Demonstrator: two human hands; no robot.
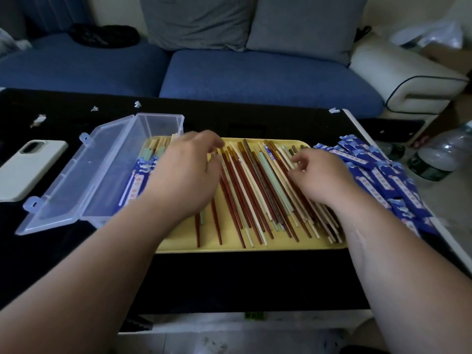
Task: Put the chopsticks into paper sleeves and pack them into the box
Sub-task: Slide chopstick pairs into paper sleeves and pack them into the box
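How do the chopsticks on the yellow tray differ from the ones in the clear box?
The tray chopsticks are bare, red-brown, cream and pale green; the boxed chopsticks wear blue printed paper sleeves. The tray chopsticks are many, fanned across the yellow tray; the boxed chopsticks that show are few, inside the clear box. Both lie flat, running near to far.
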